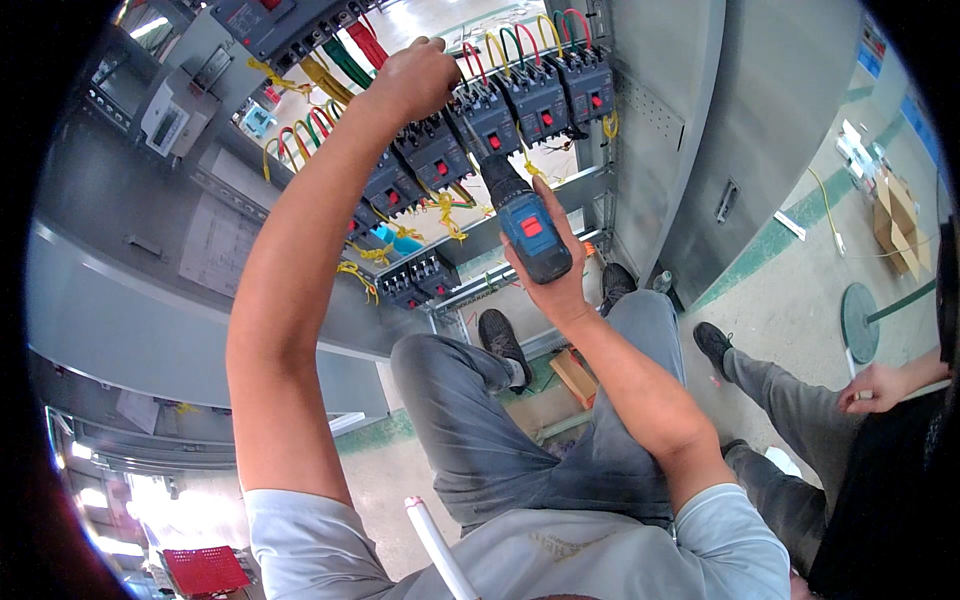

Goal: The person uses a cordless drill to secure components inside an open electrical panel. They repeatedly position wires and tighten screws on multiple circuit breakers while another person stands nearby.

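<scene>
My right hand (563,297) grips a blue and black cordless drill (533,232). Its chuck and long thin bit point up at a grey moulded-case circuit breaker (486,128) with a red toggle. My left hand (418,80) reaches over the top end of that breaker row, fingers curled; whatever they hold is hidden behind the hand. Alongside sit more breakers of the same kind, one (541,112) to the right and another (434,158) to the left. Red, yellow and green wires (505,45) loop from their upper terminals.
A cabinet door (765,140) stands at the right, its grey side panel (150,300) at the left. Yellow wire bundles (447,215) hang below the breakers. At the right a co-worker's hand (875,388) holds a white stick. A cardboard box (898,225) lies on the floor.
</scene>
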`<action>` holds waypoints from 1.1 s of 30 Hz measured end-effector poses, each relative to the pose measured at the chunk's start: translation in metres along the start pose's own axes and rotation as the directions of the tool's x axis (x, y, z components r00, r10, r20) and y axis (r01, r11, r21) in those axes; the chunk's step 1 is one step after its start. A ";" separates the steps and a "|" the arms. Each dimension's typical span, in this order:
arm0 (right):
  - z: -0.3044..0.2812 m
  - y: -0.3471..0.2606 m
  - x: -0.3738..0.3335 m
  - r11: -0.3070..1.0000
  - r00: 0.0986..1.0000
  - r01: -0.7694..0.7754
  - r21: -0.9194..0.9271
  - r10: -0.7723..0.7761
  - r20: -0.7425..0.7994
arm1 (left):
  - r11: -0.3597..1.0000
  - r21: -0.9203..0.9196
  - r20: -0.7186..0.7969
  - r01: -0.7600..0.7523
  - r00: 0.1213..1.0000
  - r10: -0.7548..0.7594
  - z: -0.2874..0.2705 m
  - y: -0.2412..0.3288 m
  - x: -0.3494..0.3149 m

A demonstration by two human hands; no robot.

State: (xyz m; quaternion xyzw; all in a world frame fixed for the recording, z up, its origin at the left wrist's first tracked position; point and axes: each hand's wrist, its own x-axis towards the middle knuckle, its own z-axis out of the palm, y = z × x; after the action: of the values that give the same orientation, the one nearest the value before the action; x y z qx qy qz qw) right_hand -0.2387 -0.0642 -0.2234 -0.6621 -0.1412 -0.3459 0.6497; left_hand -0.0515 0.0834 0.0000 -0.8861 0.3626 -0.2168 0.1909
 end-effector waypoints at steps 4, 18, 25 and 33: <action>0.001 0.003 -0.001 0.999 1.000 -0.016 -0.030 0.016 0.011 | 1.000 -0.017 -0.024 -0.001 1.000 0.000 0.004 0.001 0.000; -0.002 -0.015 0.014 0.977 0.992 0.123 -0.176 -0.119 0.031 | 0.994 -0.112 -0.019 -0.019 1.000 0.017 0.008 -0.006 0.005; -0.003 -0.017 0.015 0.999 0.998 0.005 -0.054 -0.002 0.063 | 0.996 -0.066 0.026 -0.065 0.997 0.066 0.014 -0.018 0.011; 0.003 -0.016 0.020 0.998 0.997 -0.032 -0.045 0.035 0.064 | 0.992 -0.123 0.020 -0.022 0.999 0.024 0.016 -0.017 0.011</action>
State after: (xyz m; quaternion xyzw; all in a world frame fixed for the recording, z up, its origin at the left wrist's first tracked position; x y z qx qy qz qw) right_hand -0.2340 -0.0647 -0.1985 -0.6894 -0.1433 -0.3164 0.6358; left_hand -0.0262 0.0897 -0.0018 -0.8942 0.3834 -0.1821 0.1422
